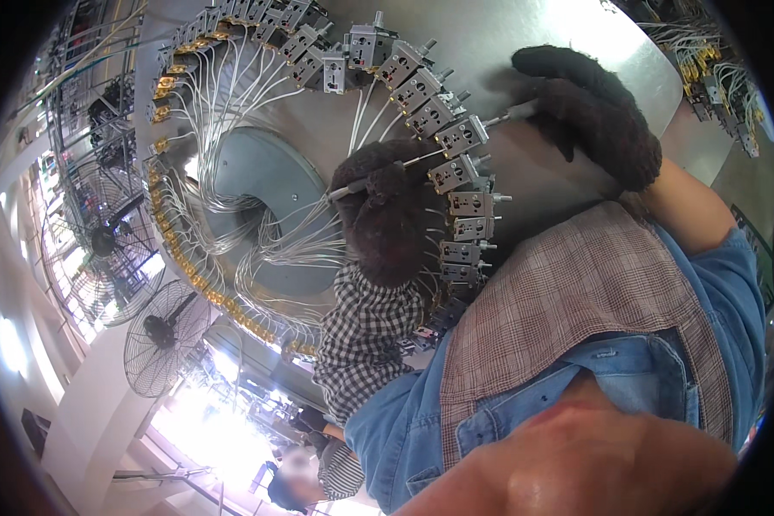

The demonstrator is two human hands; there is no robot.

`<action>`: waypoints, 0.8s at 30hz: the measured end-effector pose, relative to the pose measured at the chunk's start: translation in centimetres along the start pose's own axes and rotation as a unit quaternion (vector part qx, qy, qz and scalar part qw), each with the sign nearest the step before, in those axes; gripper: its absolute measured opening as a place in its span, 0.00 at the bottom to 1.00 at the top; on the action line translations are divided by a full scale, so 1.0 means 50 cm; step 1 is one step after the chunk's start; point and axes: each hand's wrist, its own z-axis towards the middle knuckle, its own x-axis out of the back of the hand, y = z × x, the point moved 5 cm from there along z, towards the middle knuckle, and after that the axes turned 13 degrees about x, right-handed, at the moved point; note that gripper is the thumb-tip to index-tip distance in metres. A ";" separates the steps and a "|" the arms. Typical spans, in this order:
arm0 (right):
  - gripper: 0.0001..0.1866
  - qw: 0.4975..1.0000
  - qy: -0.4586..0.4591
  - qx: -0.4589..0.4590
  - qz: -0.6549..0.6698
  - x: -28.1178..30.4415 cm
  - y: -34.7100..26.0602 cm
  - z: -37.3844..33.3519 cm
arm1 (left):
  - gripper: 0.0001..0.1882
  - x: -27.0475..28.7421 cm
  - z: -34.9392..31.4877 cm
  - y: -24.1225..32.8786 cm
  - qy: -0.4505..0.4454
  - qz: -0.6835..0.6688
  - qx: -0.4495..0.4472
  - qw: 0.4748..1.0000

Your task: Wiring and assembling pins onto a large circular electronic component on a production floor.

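Note:
A ring of small grey metal switch-like units (434, 116) with short shafts stands along the edge of a round fixture, white leads running inward from them. My left hand (383, 215), in a dark knitted glove, is closed around a slim screwdriver-like tool (361, 185); its thin metal tip reaches the lower edge of one unit (463, 136). Across from it, my right hand (589, 112), also gloved, pinches a small grey cylindrical piece (521, 110) in line with that unit's shaft. Whether the piece belongs to the shaft or is separate, I cannot tell. My left fingertips are partly hidden.
A grey round hub (267, 172) with bundled white leads (297, 241) lies inside the ring. Gold-coloured fittings (198, 279) line its left side. More wired units (722, 86) hang at upper right. A fan (159, 335) and another person (331, 469) are beyond.

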 end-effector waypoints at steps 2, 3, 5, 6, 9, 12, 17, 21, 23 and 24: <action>0.20 1.000 0.004 0.009 0.010 0.007 -0.001 -0.009 | 0.15 0.015 -0.011 0.009 0.028 0.027 -0.013 0.999; 0.20 1.000 0.015 0.020 0.015 0.012 -0.003 -0.016 | 0.15 0.016 -0.018 0.010 0.016 0.032 -0.014 0.999; 0.20 0.999 0.028 0.031 0.022 0.018 -0.003 -0.036 | 0.14 0.016 -0.035 0.012 -0.017 -0.014 -0.021 1.000; 0.20 1.000 0.009 0.010 0.013 0.016 0.003 -0.048 | 0.14 0.019 -0.044 0.013 -0.004 -0.012 -0.019 1.000; 0.20 0.996 -0.031 0.064 -0.059 0.003 0.010 -0.071 | 0.12 0.017 -0.068 0.006 0.023 0.009 0.031 0.999; 0.20 0.993 -0.014 0.108 -0.056 -0.004 0.019 -0.095 | 0.09 0.001 -0.082 -0.002 -0.006 -0.077 0.126 0.989; 0.20 0.996 -0.024 0.076 -0.029 -0.006 0.042 -0.118 | 0.06 -0.011 -0.082 -0.013 0.006 -0.190 0.220 0.957; 0.19 0.980 -0.037 0.177 -0.079 -0.019 0.034 -0.124 | 0.06 -0.010 -0.068 -0.017 -0.042 -0.140 0.184 0.972; 0.19 0.965 -0.036 0.228 -0.128 -0.033 0.028 -0.132 | 0.07 0.002 -0.059 -0.009 -0.028 0.031 0.065 0.997; 0.18 0.983 -0.014 0.160 -0.088 -0.034 0.042 -0.135 | 0.07 0.008 -0.058 -0.012 -0.033 0.033 0.067 0.997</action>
